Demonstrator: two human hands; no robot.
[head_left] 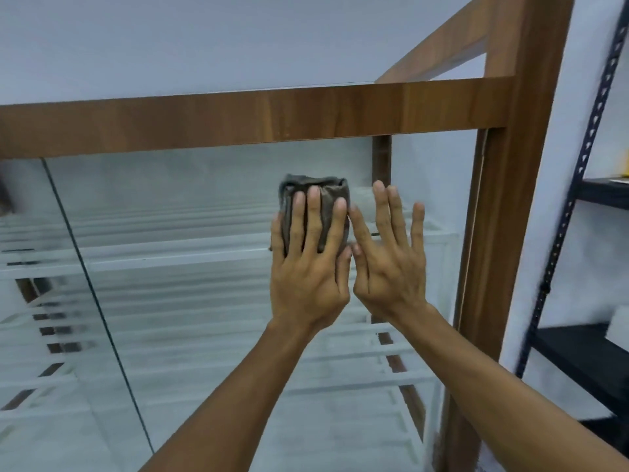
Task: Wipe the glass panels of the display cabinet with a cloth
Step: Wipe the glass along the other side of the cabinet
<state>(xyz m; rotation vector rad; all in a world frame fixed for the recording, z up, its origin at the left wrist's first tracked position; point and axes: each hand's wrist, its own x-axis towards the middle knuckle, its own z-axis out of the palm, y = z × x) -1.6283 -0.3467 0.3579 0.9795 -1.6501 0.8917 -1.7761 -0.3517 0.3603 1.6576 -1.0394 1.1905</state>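
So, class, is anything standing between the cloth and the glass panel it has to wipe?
Nothing visible. The left hand presses the folded grey cloth straight against the glass panel; the right hand is spread open just right of it.

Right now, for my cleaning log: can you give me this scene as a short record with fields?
left hand: straight fingers press the cloth flat against the glass
right hand: open, spread, just right of the cloth; holds nothing
cloth: dark grey, folded, high on the panel, below the top rail
glass panel: the right one; a vertical seam runs at its left
wooden frame: brown, around the glass
white shelves: inside the cabinet, behind the glass
dark metal rack: to the right of the cabinet
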